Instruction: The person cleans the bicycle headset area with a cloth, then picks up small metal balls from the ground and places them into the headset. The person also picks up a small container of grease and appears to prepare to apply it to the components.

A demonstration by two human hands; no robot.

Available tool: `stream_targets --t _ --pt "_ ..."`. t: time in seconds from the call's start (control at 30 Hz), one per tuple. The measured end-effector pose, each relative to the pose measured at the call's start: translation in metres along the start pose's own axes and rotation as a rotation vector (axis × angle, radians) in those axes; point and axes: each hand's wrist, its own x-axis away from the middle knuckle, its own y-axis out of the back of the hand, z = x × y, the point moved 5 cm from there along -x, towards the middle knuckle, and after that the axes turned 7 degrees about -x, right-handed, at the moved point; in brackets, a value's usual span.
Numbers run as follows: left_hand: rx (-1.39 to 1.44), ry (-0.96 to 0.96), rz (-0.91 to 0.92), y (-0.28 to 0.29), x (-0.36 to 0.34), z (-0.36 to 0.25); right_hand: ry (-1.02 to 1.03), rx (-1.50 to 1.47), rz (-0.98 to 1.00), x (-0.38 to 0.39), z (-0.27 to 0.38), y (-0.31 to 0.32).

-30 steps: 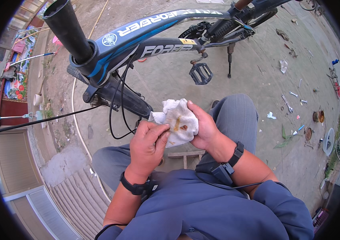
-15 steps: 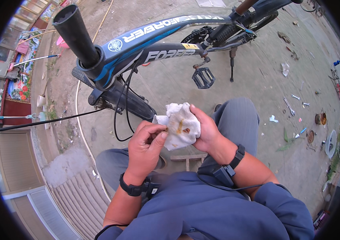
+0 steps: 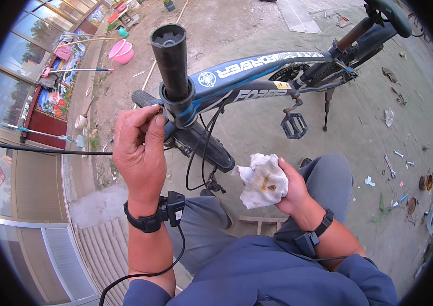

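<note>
My left hand point(image 3: 140, 148) is raised beside the head tube point(image 3: 178, 104) of a black and blue bicycle frame point(image 3: 257, 69). Its thumb and fingers are pinched together close to the tube's side; a small brownish bit shows at the tips, too small to name. A black steerer tube point(image 3: 169, 61) stands up out of the head tube. Over my lap, my right hand point(image 3: 294, 188) grips a crumpled white cloth point(image 3: 262, 183) with yellow-brown grease stains and a dark reddish-brown spot on it.
Black cables point(image 3: 204, 148) loop below the head tube, and the fork point(image 3: 204, 148) slants toward my knees. A pedal point(image 3: 294, 125) and kickstand point(image 3: 326, 109) stick out lower down. Wrenches point(image 3: 390, 166), a rusty can point(image 3: 425, 182) and scraps lie at right. A pink bucket point(image 3: 121, 51) stands far left.
My left hand has left the cloth and moved up and left to the head tube. My right hand still holds the cloth. The view has shifted, so the bicycle sits further right.
</note>
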Motion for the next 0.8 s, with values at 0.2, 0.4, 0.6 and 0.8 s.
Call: stream_targets --t 0.2,0.4,0.6,0.8 --pt "-0.127 -0.18 0.044 0.001 -0.019 -0.011 -0.01 0.02 0.031 -0.003 -0.001 0.001" --pt "-0.135 -0.218 0.132 -0.002 -0.032 -0.009 -0.003 -0.002 0.015 -0.006 -0.002 0.008" --pt "-0.082 -0.098 0.17 0.001 -0.039 -0.001 -0.022 -0.006 0.018 -0.005 -0.003 0.006" --pt "-0.038 0.015 0.2 -0.001 -0.044 -0.001 -0.029 -0.005 0.002 -0.004 -0.003 0.001"
